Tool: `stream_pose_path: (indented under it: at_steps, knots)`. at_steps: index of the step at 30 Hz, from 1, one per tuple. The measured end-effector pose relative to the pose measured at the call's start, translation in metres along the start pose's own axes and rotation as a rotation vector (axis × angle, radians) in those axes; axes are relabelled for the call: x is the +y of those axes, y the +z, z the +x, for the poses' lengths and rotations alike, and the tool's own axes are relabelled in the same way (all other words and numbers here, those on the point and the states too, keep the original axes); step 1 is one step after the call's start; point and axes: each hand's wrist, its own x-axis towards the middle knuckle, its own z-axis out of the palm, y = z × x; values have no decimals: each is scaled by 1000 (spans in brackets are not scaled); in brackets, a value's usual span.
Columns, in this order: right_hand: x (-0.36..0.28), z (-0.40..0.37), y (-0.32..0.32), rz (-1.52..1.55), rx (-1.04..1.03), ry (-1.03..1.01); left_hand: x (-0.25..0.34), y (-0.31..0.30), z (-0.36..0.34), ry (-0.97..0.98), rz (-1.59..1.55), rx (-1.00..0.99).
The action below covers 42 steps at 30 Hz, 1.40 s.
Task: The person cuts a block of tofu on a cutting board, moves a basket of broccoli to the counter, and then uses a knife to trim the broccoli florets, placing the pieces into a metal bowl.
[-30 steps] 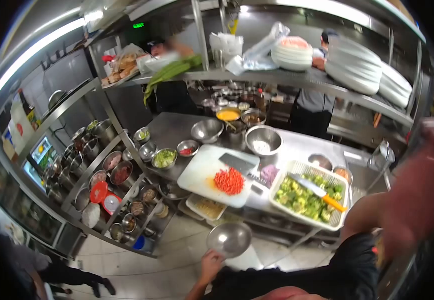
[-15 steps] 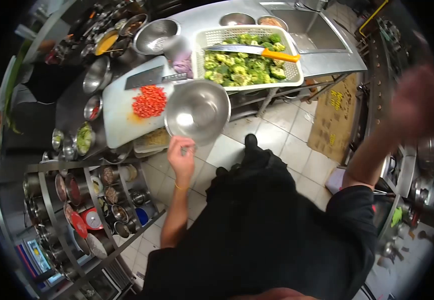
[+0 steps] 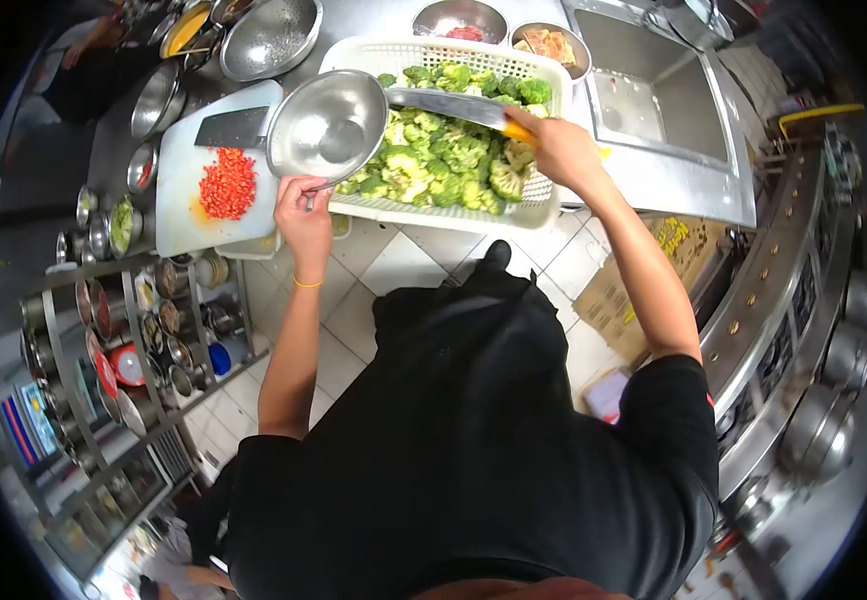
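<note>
My left hand [image 3: 304, 212] pinches the near rim of an empty steel bowl [image 3: 326, 125], tilted toward me. The bowl overlaps the left end of a white plastic basket [image 3: 539, 218] full of broccoli florets [image 3: 454, 150]. In my right hand [image 3: 562, 150], over the basket's right part, is the orange handle of a long knife [image 3: 451, 104]. Its blade points left across the broccoli, the tip near or behind the bowl's rim. Left of the bowl, a white cutting board [image 3: 176, 180] carries chopped red peppers [image 3: 227, 184] and a cleaver [image 3: 229, 127], whose handle is largely hidden by the bowl.
Behind the basket stand a bowl with pinkish food [image 3: 461, 22] and another with orange-brown pieces [image 3: 552, 50]. A steel sink [image 3: 654, 100] is at the right. Shelves of bowls [image 3: 134, 340] stand lower left; a stove [image 3: 764, 290] runs along the right. Cardboard [image 3: 644, 285] lies on the floor.
My right hand has come from the far right onto the knife lying over the basket and now grips its handle. The bowl in my left hand has moved up to the basket's left end.
</note>
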Motion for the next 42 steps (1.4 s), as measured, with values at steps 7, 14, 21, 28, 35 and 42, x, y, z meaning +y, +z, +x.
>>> stream_pose_path:
  at_steps: [7,14,21,28,35,42]
  knots:
    - [135,-96,-46,700,87,59,108,100,13,44,399,-11]
    - [141,-97,-18,1108,99,266,47,277,80,372,584,-635]
    - [132,-85,-17,961,297,162,56,243,108,-190,277,-613]
    - [58,-40,-17,703,323,-150,45,177,59,-751,-1255,-366]
    - [23,-3,-22,580,196,-350,47,160,24,-772,-1293,-65]
    - [66,3,-15,781,-28,-370,97,153,10,-700,-1200,133]
